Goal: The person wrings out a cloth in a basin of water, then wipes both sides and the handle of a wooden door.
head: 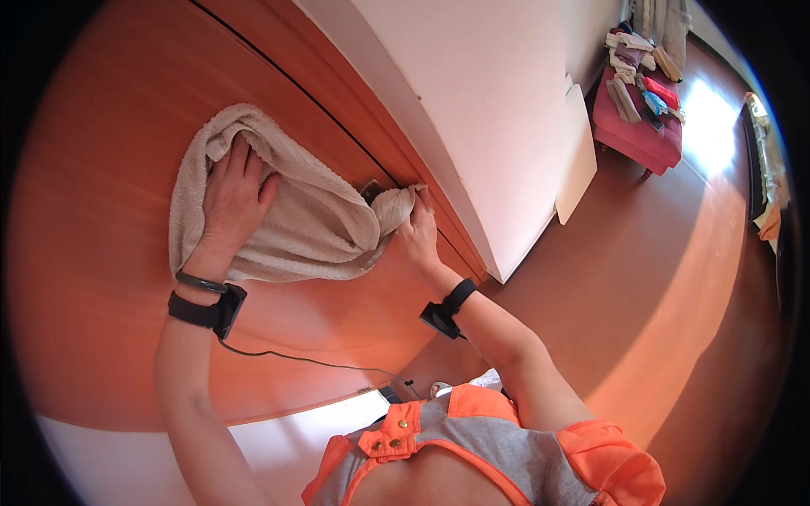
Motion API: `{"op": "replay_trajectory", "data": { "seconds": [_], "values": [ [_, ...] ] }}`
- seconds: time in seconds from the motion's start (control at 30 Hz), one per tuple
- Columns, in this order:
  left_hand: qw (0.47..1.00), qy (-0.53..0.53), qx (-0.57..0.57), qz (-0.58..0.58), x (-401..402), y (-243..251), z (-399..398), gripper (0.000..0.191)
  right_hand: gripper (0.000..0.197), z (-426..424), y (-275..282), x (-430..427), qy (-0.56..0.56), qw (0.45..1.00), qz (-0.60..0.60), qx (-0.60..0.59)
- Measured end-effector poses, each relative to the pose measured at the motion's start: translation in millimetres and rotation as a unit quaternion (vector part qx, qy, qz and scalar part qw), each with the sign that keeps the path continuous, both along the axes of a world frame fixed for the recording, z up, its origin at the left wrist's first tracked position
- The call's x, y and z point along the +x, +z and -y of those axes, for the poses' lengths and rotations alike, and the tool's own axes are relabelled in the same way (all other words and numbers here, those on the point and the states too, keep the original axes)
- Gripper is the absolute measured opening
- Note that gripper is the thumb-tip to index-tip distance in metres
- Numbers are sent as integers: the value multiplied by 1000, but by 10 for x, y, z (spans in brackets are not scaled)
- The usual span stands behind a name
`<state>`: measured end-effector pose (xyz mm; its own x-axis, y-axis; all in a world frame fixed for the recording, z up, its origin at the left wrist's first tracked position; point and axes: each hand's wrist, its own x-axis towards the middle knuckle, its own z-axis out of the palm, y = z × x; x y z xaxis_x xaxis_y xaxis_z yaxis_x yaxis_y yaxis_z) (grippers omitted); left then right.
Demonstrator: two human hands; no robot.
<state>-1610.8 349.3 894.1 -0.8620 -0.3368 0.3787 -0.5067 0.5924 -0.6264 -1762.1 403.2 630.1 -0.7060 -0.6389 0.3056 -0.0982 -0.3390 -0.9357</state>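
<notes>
A light beige terry towel (304, 215) lies bunched against an orange-brown wooden door (114, 253). My left hand (234, 196) presses flat on the towel, its fingertips under a fold near the top. My right hand (419, 231) grips a narrow, gathered end of the towel, beside the door's edge. Between the hands, the towel covers part of a metal door handle (374, 254); a dark metal plate (371, 191) shows just above it. Both wrists wear black straps with small devices, and a thin cable hangs from the left one.
To the right of the door frame a white wall (468, 126) juts out, with a pale board (577, 152) leaning on it. Farther back, a red upholstered bench (633, 139) holds several folded clothes (623, 101). Reddish-brown floor (601, 284) extends at the right.
</notes>
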Motion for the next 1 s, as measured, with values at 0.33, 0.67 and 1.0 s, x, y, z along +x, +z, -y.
{"op": "replay_trajectory", "data": {
  "seconds": [0.33, 0.67, 1.0],
  "values": [
    [976, 107, -160, -100, 443, 111, -213, 52, 37, -405, 901, -372, 37, 984, 17, -173],
    [942, 94, 97, -307, 2325, -780, -1533, 57, 37, -1274, 702, -723, 183, 905, 290, -251],
    [925, 288, -10, -247, 1625, -1361, -1442, 57, 31, -1173, 274, -95, 271, 930, 247, -17]
  ]
}}
